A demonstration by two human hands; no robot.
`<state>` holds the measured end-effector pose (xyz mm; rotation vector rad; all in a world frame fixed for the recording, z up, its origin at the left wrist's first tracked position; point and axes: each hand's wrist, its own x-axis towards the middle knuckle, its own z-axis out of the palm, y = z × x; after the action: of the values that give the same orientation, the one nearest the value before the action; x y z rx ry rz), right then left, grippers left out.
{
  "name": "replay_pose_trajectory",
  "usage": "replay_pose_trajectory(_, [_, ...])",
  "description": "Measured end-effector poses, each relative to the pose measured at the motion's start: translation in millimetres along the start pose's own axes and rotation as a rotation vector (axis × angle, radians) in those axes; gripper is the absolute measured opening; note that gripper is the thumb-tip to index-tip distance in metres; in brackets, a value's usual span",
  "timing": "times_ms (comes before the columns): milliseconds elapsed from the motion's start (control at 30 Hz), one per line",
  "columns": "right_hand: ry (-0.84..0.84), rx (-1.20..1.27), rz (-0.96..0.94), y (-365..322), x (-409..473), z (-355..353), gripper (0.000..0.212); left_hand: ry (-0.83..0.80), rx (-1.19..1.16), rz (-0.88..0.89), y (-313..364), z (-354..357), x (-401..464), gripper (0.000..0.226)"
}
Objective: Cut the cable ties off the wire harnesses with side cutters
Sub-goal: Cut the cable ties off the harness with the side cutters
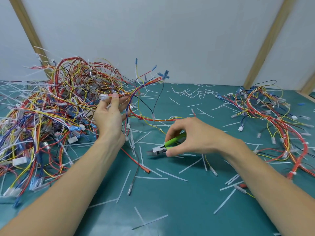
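Observation:
My left hand is raised above the mat and pinches a wire harness of red, yellow and blue wires between thumb and fingers. The harness trails right and down across the mat, with white cable ties on it. My right hand grips green-handled side cutters low over the mat, jaws pointing left, apart from the harness. The jaws look nearly closed.
A big tangled pile of harnesses fills the left side. A smaller heap lies at the right. Several cut white tie ends litter the teal mat. A white wall with wooden posts closes the back.

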<state>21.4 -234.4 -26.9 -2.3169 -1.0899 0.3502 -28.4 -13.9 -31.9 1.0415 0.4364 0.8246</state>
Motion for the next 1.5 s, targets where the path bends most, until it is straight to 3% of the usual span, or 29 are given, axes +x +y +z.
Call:
replay_pose_trajectory(200, [0.001,-0.055,-0.003,-4,0,5,0.041,-0.147,0.017,-0.056,-4,2,-1,0.008])
replay_pose_trajectory(400, [0.513,0.477,-0.046,-4,8,-1,0.020,-0.320,0.008,-0.087,-4,3,-5,0.011])
replay_pose_trajectory(567, [0.602,0.712,-0.052,-7,11,-6,0.007,-0.531,0.063,-0.072,-6,8,-14,0.009])
replay_pose_trajectory(667, [0.662,0.752,-0.050,-7,12,-7,0.011,-0.595,0.162,-0.004,-9,9,-20,0.011])
replay_pose_trajectory(867, [0.621,0.934,0.008,-8,11,-12,0.014,-0.555,0.253,0.079,-9,9,-22,0.033])
replay_pose_trajectory(1000, [0.583,1.091,0.052,-8,10,-16,0.015,-0.504,0.112,-0.070,-6,11,-19,0.059])
replay_pose_trajectory(1067, [0.566,1.173,0.061,-7,9,-19,0.015,-0.434,0.120,-0.036,-5,10,-16,0.050])
replay_pose_trajectory(1133, [0.550,1.253,0.068,-5,8,-21,0.015,-0.377,0.291,0.157,-7,8,-14,0.024])
replay_pose_trajectory(1200, [0.531,1.327,0.084,-4,8,-24,0.016,-0.371,0.381,0.262,-11,7,-15,0.036])
replay_pose_trajectory(1267, [0.510,1.405,0.096,-2,8,-26,0.018,-0.390,0.343,0.204,-12,7,-17,0.044])
replay_pose_trajectory(1400, [0.482,1.553,0.091,1,7,-30,0.023,-0.555,0.225,-0.009,-10,6,-18,0.038])
replay_pose_trajectory(1500, [0.461,1.623,0.083,4,6,-32,0.023,-0.644,0.233,-0.003,-9,5,-22,0.036])
